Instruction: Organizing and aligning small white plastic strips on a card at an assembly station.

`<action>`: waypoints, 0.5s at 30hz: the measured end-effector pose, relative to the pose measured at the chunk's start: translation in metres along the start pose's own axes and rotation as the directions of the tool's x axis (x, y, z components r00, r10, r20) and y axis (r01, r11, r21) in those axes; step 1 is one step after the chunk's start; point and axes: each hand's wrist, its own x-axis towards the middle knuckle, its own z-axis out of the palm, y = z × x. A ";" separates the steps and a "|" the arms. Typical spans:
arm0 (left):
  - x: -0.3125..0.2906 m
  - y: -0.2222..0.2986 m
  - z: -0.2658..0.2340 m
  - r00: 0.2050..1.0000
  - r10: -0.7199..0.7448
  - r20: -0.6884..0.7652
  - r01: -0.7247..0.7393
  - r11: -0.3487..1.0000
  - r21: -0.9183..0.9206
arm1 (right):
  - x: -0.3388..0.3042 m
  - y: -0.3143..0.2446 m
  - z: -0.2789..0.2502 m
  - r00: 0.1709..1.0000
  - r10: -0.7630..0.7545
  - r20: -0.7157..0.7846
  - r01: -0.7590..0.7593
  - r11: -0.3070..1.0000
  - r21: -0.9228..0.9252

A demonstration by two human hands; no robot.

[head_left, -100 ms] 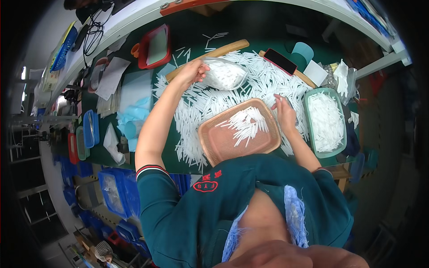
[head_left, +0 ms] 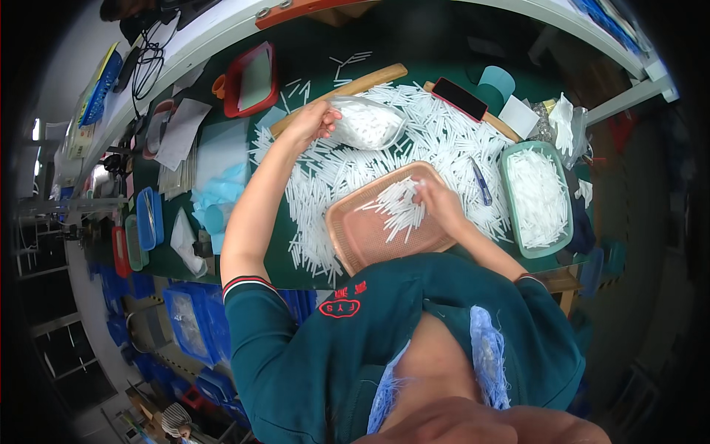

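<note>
Fingers of the left hand (head_left: 316, 122) are closed on the left end of a clear bag (head_left: 372, 126) of white pieces, the forearm stretched well forward and angling inward to the wrist. Fingers of the right hand (head_left: 442, 203) curl down at white sticks (head_left: 401, 213) in the peach basket (head_left: 362, 238); I cannot tell whether they grip any. That forearm slants leftward over the basket's right side. More sticks surround the basket on the green bench (head_left: 310, 63).
</note>
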 end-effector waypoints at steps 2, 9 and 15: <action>0.003 0.003 0.004 1.000 -0.001 0.006 0.001 1.000 0.016 | -0.003 0.011 0.017 0.973 -0.199 0.117 0.218 0.959 -0.180; -0.003 0.000 0.001 1.000 -0.015 -0.011 0.016 0.998 0.057 | 0.087 -0.032 -0.041 0.997 0.039 -0.065 -0.043 0.997 -0.057; -0.007 0.004 0.003 0.998 0.017 -0.065 -0.003 0.978 0.208 | 0.164 -0.050 -0.053 0.935 0.133 0.330 0.038 0.884 -0.466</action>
